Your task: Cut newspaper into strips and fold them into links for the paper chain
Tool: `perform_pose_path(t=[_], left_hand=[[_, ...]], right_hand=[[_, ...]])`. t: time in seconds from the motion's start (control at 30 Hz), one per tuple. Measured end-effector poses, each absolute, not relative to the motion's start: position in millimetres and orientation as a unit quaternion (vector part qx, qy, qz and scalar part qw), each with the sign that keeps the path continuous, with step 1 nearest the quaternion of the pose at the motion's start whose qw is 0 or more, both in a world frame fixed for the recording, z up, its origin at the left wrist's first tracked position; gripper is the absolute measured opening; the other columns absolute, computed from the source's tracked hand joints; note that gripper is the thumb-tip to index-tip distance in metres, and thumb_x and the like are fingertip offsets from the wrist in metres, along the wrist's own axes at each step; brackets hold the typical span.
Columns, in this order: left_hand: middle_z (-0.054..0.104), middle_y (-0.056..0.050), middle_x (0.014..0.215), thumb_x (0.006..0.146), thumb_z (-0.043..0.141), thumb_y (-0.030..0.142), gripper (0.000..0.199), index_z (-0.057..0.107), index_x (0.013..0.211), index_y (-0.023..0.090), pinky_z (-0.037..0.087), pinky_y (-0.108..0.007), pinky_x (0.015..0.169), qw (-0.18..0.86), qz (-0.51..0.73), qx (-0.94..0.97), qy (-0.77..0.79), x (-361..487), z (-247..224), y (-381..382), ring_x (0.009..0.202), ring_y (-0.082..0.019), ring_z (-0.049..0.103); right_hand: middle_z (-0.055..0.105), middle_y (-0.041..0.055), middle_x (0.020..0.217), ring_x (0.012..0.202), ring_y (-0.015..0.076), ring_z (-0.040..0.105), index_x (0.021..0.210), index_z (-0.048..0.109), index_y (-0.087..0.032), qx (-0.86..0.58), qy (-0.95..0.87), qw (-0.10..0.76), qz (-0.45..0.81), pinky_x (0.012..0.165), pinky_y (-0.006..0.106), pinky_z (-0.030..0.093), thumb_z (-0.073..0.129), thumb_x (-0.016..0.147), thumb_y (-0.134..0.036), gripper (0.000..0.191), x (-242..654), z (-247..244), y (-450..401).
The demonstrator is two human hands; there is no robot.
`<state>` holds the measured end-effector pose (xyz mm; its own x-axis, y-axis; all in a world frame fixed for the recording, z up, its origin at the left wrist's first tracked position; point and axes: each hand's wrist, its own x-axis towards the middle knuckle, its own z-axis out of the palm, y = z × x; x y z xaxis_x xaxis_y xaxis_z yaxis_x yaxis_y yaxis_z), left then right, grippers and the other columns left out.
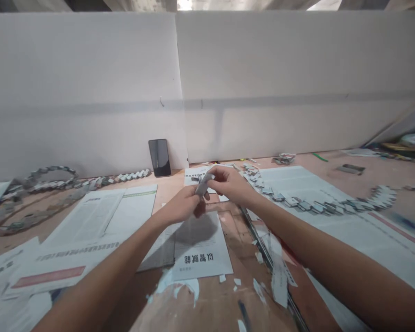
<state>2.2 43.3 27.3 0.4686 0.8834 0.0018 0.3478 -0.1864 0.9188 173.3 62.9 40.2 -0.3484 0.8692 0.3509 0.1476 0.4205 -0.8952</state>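
Both hands meet above the middle of the table around a small folded strip of printed paper (204, 184). My left hand (185, 203) pinches its lower end, fingers closed. From the right, my right hand (228, 183) grips the upper end between thumb and index finger. Below them lies a printed newspaper piece (204, 253) with large characters, partly in the hands' shadow. A zigzag chain of folded paper (318, 207) curves across the right side, over a large sheet of newspaper (335, 244).
A phone (160, 157) leans against the white partition (90, 92). More folded-paper chain (51, 177) loops at the far left, near newspaper sheets (79, 230). Long paper strips (279, 276) and a dark metal edge (266, 251) lie under my right forearm. Paper scraps (237, 282) dot the table (207, 309).
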Motion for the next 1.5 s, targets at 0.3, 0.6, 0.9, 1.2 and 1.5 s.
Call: perform_pose_path(t=[0.3, 0.6, 0.9, 1.2, 1.5], left_hand=[[0.043, 0.003, 0.053, 0.068, 0.038, 0.013, 0.011, 0.046, 0.066, 0.021, 0.03, -0.026, 0.049, 0.424, 0.313, 0.738, 0.422, 11.0, 18.9, 35.7, 0.05, -0.013, 0.039], [0.021, 0.007, 0.054, 0.088, 0.031, 0.044, 0.03, 0.038, 0.069, 0.021, 0.013, -0.024, 0.042, 0.664, 0.302, 0.597, 0.333, 14.2, 22.6, 20.2, 0.045, -0.01, 0.014], [0.022, 0.007, 0.056, 0.089, 0.034, 0.062, 0.047, 0.029, 0.066, 0.021, 0.012, -0.02, 0.038, 0.664, 0.269, 0.625, 0.31, 17.9, 26.9, 3.1, 0.044, -0.007, 0.012], [0.02, 0.009, 0.053, 0.09, 0.031, 0.063, 0.046, 0.034, 0.07, 0.022, 0.014, -0.018, 0.035, 0.659, 0.307, 0.616, 0.304, 20.9, 22.4, 3.1, 0.041, -0.006, 0.012], [0.036, 0.008, 0.056, 0.097, 0.033, 0.048, 0.032, 0.046, 0.089, 0.02, 0.024, -0.018, 0.036, 0.551, 0.401, 0.674, 0.286, 25.3, 24.6, -2.0, 0.038, -0.006, 0.029]], right_hand=[[0.047, -0.0059, 0.048, 0.043, 0.0073, 0.041, 0.074, 0.061, -0.018, -0.315, -0.553, 0.462, 0.617, 0.044, 0.021, 0.033, 0.06, 0.072, -0.019, 0.003, 178.5, 32.3, 51.9], [0.065, 0.0004, 0.071, 0.056, 0.0088, 0.05, 0.091, 0.074, -0.02, -0.26, -0.533, 0.441, 0.674, 0.057, 0.025, 0.043, 0.077, 0.066, -0.029, 0.026, 187.6, 40.4, 36.9], [0.057, -0.002, 0.061, 0.054, 0.0087, 0.046, 0.083, 0.073, -0.019, -0.288, -0.553, 0.464, 0.629, 0.052, 0.024, 0.036, 0.079, 0.067, -0.034, 0.023, 184.4, 34.5, 27.0], [0.057, -0.002, 0.06, 0.053, 0.0081, 0.046, 0.074, 0.07, -0.019, -0.269, -0.557, 0.468, 0.632, 0.053, 0.023, 0.037, 0.076, 0.072, -0.034, 0.017, 184.8, 36.2, 25.2], [0.049, -0.0032, 0.056, 0.056, 0.0092, 0.043, 0.069, 0.066, -0.017, -0.261, -0.596, 0.495, 0.576, 0.053, 0.025, 0.033, 0.07, 0.078, -0.031, 0.018, 184.4, 39.8, 23.6]])
